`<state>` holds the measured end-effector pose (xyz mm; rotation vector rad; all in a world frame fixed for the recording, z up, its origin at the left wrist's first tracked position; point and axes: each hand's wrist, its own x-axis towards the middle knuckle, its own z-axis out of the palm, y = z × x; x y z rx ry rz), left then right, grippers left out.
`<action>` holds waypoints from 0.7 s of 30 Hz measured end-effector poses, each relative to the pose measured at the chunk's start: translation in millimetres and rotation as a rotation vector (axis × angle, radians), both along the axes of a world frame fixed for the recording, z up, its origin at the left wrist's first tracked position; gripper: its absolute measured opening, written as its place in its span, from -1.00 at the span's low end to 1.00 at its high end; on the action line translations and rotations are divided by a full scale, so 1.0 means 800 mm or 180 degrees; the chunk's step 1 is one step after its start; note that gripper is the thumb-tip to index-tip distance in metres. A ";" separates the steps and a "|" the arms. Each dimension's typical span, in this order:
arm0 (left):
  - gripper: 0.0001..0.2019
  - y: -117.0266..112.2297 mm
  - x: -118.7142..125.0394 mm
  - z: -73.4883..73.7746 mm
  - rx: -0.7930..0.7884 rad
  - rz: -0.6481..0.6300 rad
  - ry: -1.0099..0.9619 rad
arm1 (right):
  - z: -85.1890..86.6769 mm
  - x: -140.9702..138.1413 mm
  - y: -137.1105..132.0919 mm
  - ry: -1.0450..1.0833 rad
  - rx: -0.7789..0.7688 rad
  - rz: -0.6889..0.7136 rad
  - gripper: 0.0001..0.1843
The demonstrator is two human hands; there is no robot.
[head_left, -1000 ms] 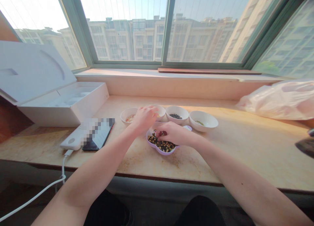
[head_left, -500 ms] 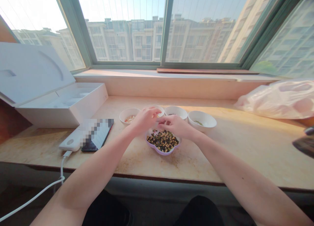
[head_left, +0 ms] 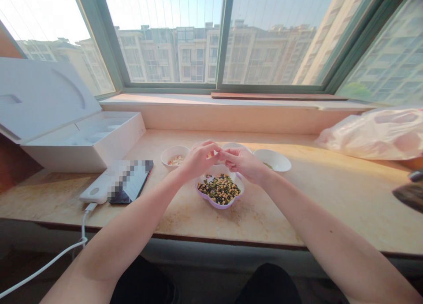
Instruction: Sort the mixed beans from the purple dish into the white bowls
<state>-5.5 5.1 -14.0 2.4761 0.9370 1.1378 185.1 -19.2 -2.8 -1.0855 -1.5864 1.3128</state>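
1. Mixed beans (head_left: 220, 189), dark and tan, fill the lower part of a lilac-rimmed bowl (head_left: 220, 205) on the table (head_left: 330, 194), between the two forearms in the head view.
2. Left hand (head_left: 201, 159) arches above the bowl's far edge, its fingertips meeting those of the right hand (head_left: 243, 164), whose thumb and fingers are drawn together; I cannot tell whether either grips anything small.
3. Beyond the hands, a left white bowl (head_left: 165, 160) holds pale and orange bits, a right white bowl (head_left: 283, 161) shows greenish contents, and a middle white bowl (head_left: 233, 146) is mostly hidden.
4. Leftward, a phone (head_left: 142, 180) lies beside a white device (head_left: 95, 190) with a cable (head_left: 49, 268), near an open white box (head_left: 122, 139).
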 end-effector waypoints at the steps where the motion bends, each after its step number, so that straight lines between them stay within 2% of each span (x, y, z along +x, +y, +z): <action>1: -0.83 0.001 -0.001 -0.001 -0.0019 0.0027 -0.0002 | 0.000 0.000 -0.001 -0.0042 -0.0001 -0.0001 -0.39; 4: -0.83 0.006 -0.003 -0.002 -0.0009 0.0301 0.0083 | 0.002 0.000 -0.004 -0.0572 0.0183 -0.0079 -0.44; 6: -0.82 0.010 -0.005 -0.002 0.0039 0.0651 0.0267 | 0.003 0.001 -0.008 -0.1226 0.0598 -0.0030 -0.53; 10: -0.75 0.017 -0.010 0.001 0.0131 0.1197 0.0914 | 0.008 -0.001 -0.021 -0.2299 0.1446 0.0747 -0.72; 13: -0.68 0.020 -0.012 0.002 0.0120 0.1326 0.1351 | 0.011 -0.005 -0.032 -0.2704 0.1452 0.1205 -0.60; 16: -0.64 0.021 -0.011 0.000 0.0093 0.1361 0.1551 | 0.012 -0.007 -0.036 -0.3019 0.1373 0.1326 -0.47; 21: -0.65 0.022 -0.010 -0.004 0.0046 0.1386 0.1420 | 0.010 -0.010 -0.033 -0.3230 0.1422 0.1394 -0.59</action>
